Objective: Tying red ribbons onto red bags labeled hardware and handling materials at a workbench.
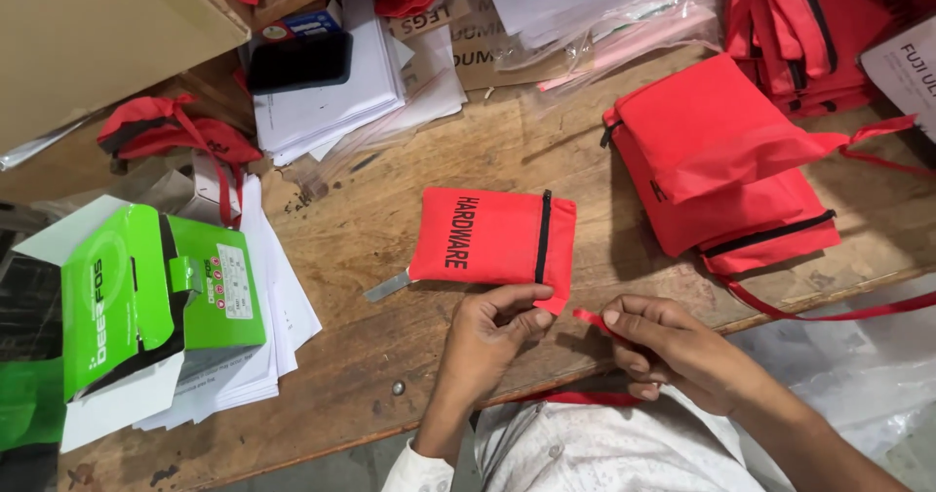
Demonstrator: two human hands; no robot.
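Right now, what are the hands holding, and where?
The left hand pinches the small red zip pouch at its bottom corner. The right hand pinches the thin red strap near its end.

Worn wooden desk (390,248) under our work

On it we see a small red pouch (487,236), stacked red bags (721,160), paper piles (331,82), and a green box (146,292).
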